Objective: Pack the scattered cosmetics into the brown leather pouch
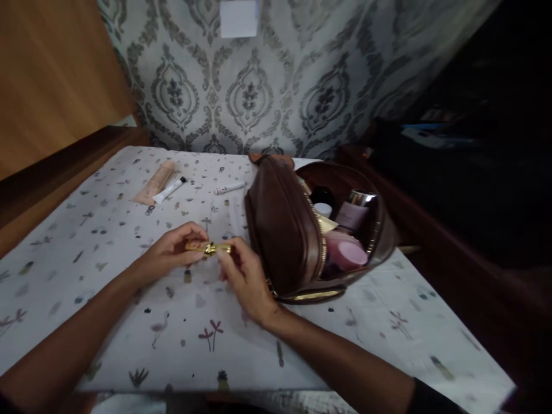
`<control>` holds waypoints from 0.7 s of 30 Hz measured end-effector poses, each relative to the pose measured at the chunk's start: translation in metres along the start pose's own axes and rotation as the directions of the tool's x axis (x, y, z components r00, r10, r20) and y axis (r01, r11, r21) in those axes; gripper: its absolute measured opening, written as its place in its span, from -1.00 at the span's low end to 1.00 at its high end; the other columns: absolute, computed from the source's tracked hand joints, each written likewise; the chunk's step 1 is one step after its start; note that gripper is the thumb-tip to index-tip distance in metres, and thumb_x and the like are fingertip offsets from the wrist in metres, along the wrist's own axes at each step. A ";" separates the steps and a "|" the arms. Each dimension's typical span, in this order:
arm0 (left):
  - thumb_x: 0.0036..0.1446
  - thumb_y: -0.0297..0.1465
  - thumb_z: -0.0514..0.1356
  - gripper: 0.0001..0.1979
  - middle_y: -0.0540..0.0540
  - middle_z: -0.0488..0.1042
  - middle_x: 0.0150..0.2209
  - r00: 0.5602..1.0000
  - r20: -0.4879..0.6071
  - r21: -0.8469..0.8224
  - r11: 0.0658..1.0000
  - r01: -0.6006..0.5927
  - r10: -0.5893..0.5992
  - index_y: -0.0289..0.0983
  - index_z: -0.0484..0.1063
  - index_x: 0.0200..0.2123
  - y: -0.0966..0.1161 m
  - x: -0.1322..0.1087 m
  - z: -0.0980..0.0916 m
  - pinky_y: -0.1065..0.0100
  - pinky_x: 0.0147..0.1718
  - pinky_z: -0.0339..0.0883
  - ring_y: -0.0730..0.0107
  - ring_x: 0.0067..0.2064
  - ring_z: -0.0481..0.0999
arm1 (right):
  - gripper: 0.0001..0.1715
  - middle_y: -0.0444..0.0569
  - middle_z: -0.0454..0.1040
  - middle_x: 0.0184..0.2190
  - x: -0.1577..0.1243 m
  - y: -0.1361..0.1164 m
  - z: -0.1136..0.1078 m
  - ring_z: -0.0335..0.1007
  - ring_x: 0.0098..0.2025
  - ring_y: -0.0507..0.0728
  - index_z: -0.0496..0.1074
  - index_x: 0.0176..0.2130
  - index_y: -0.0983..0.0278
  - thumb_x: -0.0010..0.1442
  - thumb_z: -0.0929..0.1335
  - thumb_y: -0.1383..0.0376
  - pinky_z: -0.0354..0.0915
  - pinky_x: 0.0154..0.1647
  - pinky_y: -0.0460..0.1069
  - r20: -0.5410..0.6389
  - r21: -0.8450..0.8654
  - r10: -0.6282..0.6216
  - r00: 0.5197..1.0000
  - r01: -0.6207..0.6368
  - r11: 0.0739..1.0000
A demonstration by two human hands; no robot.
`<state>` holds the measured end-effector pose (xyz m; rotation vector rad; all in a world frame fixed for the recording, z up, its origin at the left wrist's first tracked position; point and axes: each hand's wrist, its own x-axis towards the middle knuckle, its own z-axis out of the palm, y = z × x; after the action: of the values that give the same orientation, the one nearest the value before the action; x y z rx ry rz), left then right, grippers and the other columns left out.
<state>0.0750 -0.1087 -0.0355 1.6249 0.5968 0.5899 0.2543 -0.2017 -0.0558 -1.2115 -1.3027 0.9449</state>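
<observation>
Both hands hold a small, shiny gold item (210, 249) just above the patterned cloth. It is slim and long with a thicker, knobbly middle, and its exact kind is too small to make out. My left hand (176, 247) pinches its left end between thumb and fingers. At its right end, the thumb and fingers of my right hand (245, 273) are closed on it. Right beside that hand stands a brown leather bag (280, 224), unzipped and wide open. Inside it are a pink round-lidded container (351, 253) and a bottle with a silver cap (353, 213).
A beige tube (157, 181) and a small white tube with a black cap (169, 190) lie at the back left. A white pen-like tube (230, 188) lies behind the hands. The table (181, 368) meets a patterned wall (250, 92); wooden furniture (56, 80) borders the left.
</observation>
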 end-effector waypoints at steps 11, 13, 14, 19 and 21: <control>0.22 0.05 0.19 -0.56 -0.12 0.53 -0.31 0.995 0.060 0.077 0.994 -0.081 0.076 -0.18 0.51 -0.10 0.023 -0.009 0.018 0.34 -0.43 0.36 0.25 -0.35 0.51 | -0.86 0.03 0.55 -0.20 -0.035 -0.069 -0.048 0.49 -0.21 0.09 0.36 -0.04 0.29 0.40 0.31 0.31 0.44 -0.15 -0.04 0.072 -0.249 -0.567 0.821 0.565 0.787; 0.28 0.00 0.13 -0.62 -0.12 0.54 -0.26 0.988 0.017 0.203 0.967 -0.157 0.157 -0.13 0.53 -0.12 0.042 -0.003 0.028 0.29 -0.37 0.39 0.19 -0.28 0.53 | -0.80 0.00 0.56 -0.17 -0.048 -0.084 -0.070 0.49 -0.23 0.08 0.32 0.02 0.24 0.40 0.32 0.30 0.48 -0.18 -0.03 0.025 -0.308 -0.614 0.789 0.591 0.746; 0.31 -0.06 0.12 -0.69 -0.12 0.55 -0.23 0.978 0.002 0.283 0.938 -0.201 0.209 -0.10 0.54 -0.13 0.055 0.002 0.034 0.28 -0.34 0.40 0.18 -0.24 0.53 | -0.77 -0.04 0.55 -0.18 -0.053 -0.090 -0.081 0.50 -0.25 0.07 0.32 0.04 0.19 0.39 0.34 0.30 0.49 -0.21 -0.04 -0.016 -0.332 -0.598 0.801 0.560 0.759; 0.28 -0.35 0.18 -0.82 -0.03 0.56 -0.19 0.842 0.095 0.558 0.672 -0.487 0.532 0.02 0.56 -0.14 0.118 0.043 0.075 0.16 -0.12 0.38 0.13 -0.13 0.49 | -0.83 -0.13 0.55 -0.30 -0.066 -0.107 -0.127 0.42 -0.46 0.02 0.47 -0.05 0.08 0.35 0.39 0.27 0.44 -0.46 -0.06 -0.413 -0.413 -0.535 0.737 0.372 0.831; 0.22 -0.39 0.23 -0.84 -0.06 0.56 -0.21 0.813 0.234 0.549 0.618 -0.563 0.533 -0.05 0.59 -0.19 0.134 0.065 0.093 0.07 0.01 0.34 0.06 -0.06 0.48 | -0.89 -0.13 0.53 -0.36 -0.064 -0.110 -0.140 0.41 -0.49 0.01 0.51 -0.11 0.11 0.32 0.41 0.26 0.42 -0.49 -0.07 -0.514 -0.396 -0.500 0.697 0.325 0.859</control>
<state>0.1928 -0.1486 0.0882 2.4671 0.2264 0.8618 0.3726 -0.2984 0.0557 -1.2100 -1.1203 0.0072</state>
